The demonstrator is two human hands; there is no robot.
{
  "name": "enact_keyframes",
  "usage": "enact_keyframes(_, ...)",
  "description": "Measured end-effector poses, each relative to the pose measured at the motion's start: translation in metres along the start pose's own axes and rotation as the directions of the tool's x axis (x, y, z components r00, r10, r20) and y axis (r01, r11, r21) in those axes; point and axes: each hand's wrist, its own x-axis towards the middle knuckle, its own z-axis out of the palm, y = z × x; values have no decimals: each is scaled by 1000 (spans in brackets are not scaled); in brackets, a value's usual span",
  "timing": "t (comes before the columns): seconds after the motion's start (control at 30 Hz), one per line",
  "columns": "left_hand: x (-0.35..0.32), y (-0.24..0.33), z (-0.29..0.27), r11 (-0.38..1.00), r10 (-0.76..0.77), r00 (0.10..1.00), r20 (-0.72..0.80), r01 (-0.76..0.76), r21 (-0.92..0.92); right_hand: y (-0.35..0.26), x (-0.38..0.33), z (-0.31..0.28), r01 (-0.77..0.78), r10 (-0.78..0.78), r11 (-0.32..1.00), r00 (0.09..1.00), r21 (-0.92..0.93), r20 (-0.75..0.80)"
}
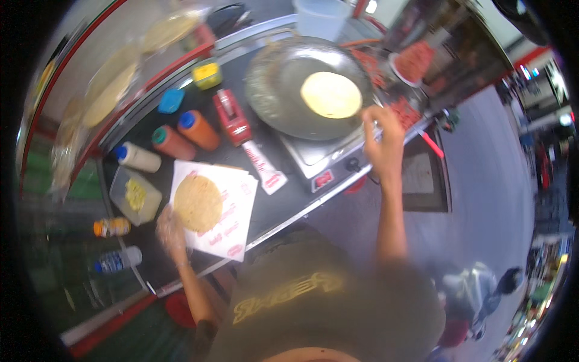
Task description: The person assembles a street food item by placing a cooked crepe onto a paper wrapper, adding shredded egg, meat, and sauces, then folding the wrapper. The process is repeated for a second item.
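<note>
A round browned flatbread [198,204] lies on white printed paper sheets [235,226] at the counter's left. My left hand [172,232], in a clear plastic glove, is at the left edge of the flatbread and paper; its fingers are too blurred to read. To the right, a large dark round pan [274,99] sits on a stove [319,157], with a pale yellow flatbread [331,95] lying in it. At the pan's right rim is my bare right hand [384,130], its fingers curled together beside that flatbread. What they grip is hard to make out.
Squeeze bottles [174,143] stand behind the paper, near a red-and-white long box [241,130]. A tub with yellow bits [136,196] is at the left. Red shredded food [413,60] lies right of the pan. A person [476,292] is at lower right.
</note>
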Motion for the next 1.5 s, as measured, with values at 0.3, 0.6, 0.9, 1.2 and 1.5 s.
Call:
enact_keyframes(0.3,-6,243,-101,779,392,918,-64,-368,-507,219,43,-8,-275,358,912,896,-305,264)
enact_keyframes(0.6,44,522,-38,468,883,464,66,-862,-194,238,76,18,-118,336,895,813,-431,475)
enact_keyframes(0.9,100,504,-20,446,852,436,291,-894,34,153,114,-121,-389,282,921,657,-5,699)
enact_keyframes(1.2,64,434,-79,642,618,708,-342,-705,-300,116,159,-18,-183,-125,906,744,381,656)
enact_keyframes(1.5,42,108,-46,914,-286,872,-397,125,-385,75,153,-41,12,-137,954,906,298,401)
